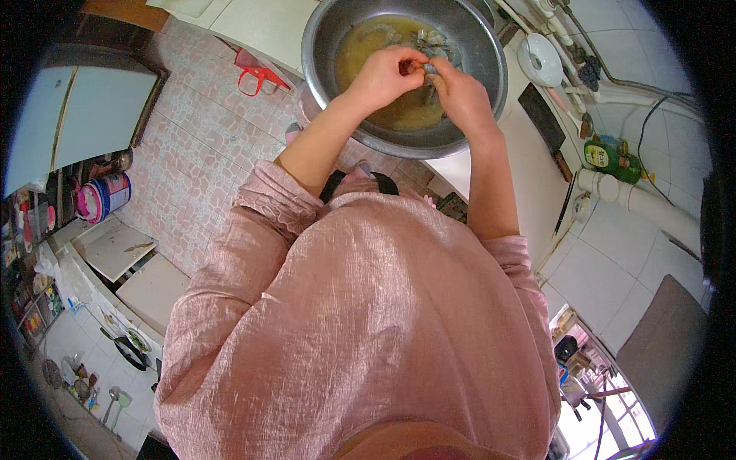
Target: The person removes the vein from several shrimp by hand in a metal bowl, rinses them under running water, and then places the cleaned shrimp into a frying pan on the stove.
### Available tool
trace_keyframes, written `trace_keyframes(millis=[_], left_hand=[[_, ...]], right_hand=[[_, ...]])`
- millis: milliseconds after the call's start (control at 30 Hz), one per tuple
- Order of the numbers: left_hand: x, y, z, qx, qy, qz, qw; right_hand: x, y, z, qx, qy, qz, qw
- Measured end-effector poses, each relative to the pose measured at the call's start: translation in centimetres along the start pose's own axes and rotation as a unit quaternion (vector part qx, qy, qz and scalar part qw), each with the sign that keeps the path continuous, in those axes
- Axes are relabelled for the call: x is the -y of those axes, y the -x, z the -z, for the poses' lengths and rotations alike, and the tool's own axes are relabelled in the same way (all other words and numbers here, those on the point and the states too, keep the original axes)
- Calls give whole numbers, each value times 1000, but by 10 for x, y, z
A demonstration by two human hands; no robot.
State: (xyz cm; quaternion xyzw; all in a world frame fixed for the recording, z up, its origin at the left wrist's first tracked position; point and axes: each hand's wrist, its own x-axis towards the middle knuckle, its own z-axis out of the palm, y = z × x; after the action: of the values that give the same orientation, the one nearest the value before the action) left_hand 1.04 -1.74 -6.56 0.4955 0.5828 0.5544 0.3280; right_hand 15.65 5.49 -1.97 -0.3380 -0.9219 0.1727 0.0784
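Over a wide grey metal basin [315, 63], my left hand [382, 80] and my right hand [464, 98] meet fingertip to fingertip. Pinched between them is a small grey shrimp [430, 68], mostly covered by the fingers. Cloudy yellowish water [359, 52] lies in the bottom of the basin. More grey shrimp [432, 39] rest in it beyond my hands, and some are partly hidden beneath the right hand.
A white bowl [540, 60] stands right of the basin. On the counter [517, 184] lies a dark-bladed cleaver [541, 118]. A green bottle [604, 155] and white pipes [627, 198] run along the tiled wall. A red bag [256, 75] hangs left of the basin.
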Motion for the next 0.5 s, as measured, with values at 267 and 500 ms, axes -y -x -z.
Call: trace_keyframes(millis=[267,500], left_hand=[[-9,-5,-4,-52,-148,-158,975],[-9,-9,-9,-57,-134,-124,982]], right_hand=[[-2,0,4,30,-36,-24,999],[-7,0,2,23,-50,-39,998]])
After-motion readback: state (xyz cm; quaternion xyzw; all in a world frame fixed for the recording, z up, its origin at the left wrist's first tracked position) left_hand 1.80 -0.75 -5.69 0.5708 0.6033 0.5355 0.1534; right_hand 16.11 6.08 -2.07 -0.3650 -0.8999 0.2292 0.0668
